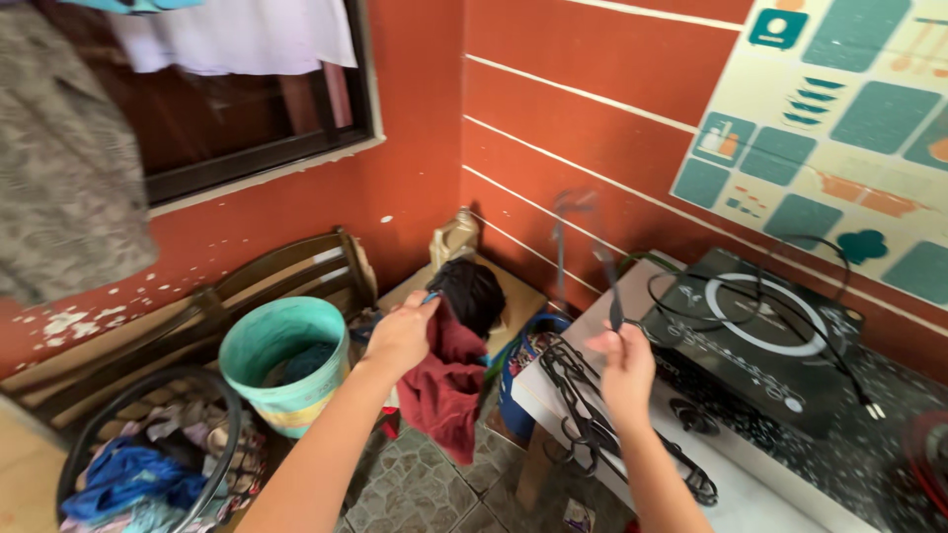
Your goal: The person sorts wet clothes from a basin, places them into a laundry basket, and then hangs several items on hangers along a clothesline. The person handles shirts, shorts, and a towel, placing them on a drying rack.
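My left hand (400, 334) is raised at centre and closed on a bundle of cloth, a dark red garment (444, 380) hanging from it with a black piece (472, 289) at the top. My right hand (626, 367) is closed on a thin dark hanger-like object (597, 259), blurred, held up in front of the orange wall. Below my right hand lies a heap of black hangers (578, 405) on the white counter edge (765, 494).
A teal bucket (281, 355) stands on a wooden bench (247, 286). A round basket of clothes (138, 464) sits at lower left. A black induction cooker (760, 341) with a cord rests on the counter at right. A blue tub (518, 380) stands beside the counter.
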